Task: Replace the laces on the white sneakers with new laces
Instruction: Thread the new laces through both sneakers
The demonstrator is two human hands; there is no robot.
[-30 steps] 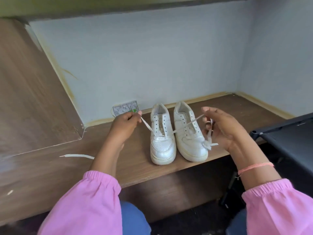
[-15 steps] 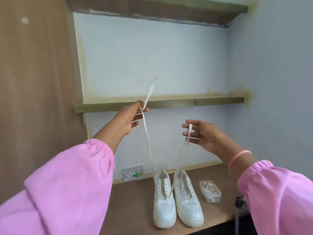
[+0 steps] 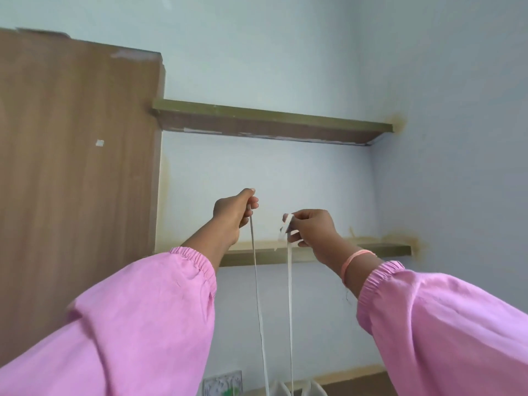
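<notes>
Lace (image 3: 289, 295) hangs between raised hands; sneakers (image 3: 297, 390) below.

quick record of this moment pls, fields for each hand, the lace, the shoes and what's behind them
left hand: raised, pinching one end of the lace
right hand: raised, gripping the other end, spare lace bunched at the fingers
lace: white, two strands hanging down from the hands towards the shoes
shoes: only white tops visible at the bottom edge
background: pale wall, two shelves, brown wooden panel on the left

left hand (image 3: 233, 214) raised, right hand (image 3: 313, 228) pinching
</notes>
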